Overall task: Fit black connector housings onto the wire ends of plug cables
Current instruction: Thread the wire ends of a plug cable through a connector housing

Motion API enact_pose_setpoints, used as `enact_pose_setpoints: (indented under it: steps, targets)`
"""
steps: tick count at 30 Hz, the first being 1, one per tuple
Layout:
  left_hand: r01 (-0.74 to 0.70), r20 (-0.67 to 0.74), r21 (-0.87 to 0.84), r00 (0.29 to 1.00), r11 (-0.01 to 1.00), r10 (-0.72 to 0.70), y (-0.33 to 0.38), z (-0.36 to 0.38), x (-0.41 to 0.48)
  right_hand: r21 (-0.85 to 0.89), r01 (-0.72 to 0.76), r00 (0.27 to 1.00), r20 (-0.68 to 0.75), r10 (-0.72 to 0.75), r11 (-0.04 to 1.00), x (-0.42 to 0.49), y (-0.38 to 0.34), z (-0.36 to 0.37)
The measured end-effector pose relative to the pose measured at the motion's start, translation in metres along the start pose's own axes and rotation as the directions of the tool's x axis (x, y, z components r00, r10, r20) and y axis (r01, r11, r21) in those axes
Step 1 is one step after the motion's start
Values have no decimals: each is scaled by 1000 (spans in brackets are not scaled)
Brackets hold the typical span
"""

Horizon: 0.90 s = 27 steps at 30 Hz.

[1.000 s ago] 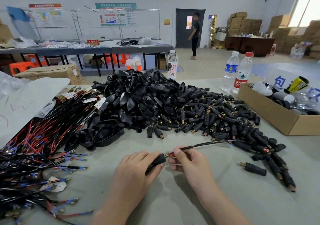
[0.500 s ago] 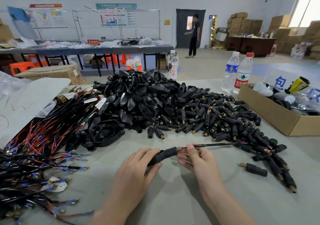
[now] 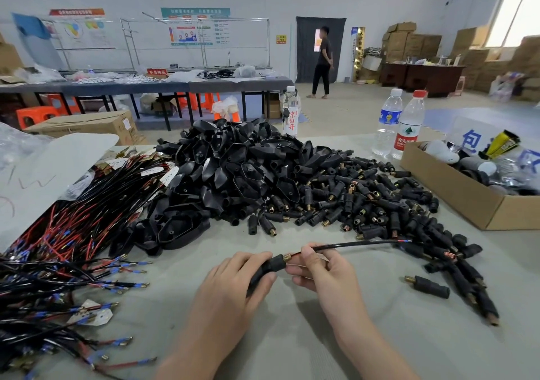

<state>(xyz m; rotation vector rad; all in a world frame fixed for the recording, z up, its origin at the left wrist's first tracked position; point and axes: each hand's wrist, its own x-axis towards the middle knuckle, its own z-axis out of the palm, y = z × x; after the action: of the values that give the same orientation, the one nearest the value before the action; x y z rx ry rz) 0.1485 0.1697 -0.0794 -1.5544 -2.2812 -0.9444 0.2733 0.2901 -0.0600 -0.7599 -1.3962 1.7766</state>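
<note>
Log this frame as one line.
left hand: holds connector housing | right hand: pinches cable beside housing | stage: fitting under way

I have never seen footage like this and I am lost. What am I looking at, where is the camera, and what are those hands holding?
There is no machine here: one camera, worn on a person's head, looks forward and down at their own two bare hands. The left hand grips a black connector housing with a brass tip; the right hand pinches a black cable just beside that tip, where its red wire end meets the housing. On the grey table lie a heap of similar small housings, behind it a heap of larger black shells, and at the left a bundle of red and black wires with blue-sleeved ends. At the right stand a cardboard box of oddments and two water bottles.
</note>
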Motion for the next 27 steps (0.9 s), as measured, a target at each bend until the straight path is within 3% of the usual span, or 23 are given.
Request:
enact_pose_setpoints:
  steps: [9,13,16,19,24,27]
  targets:
    - [-18,42,170,999,985,11,11,-28,-8,-1,-7,996,94,7,1000,-21,-9,11]
    - [-105,-31,308,992,946,120,-6,-82,-17,48,-81,979,192,70,996,-42,-15,48]
    - [-158,24,447,986,881,165,-30,-140,-31,58,-157,936,328,129,986,-66,-20,93]
    - [-119,79,548,993,828,90,-60,-202,-46,41,-199,870,467,157,979,-91,-22,143]
    - [-65,-8,717,995,694,101,-117,-305,-64,49,-246,777,607,166,968,-127,-28,222]
    - [124,-44,781,989,612,-144,-159,-362,-65,15,-213,756,636,155,977,-137,-33,253]
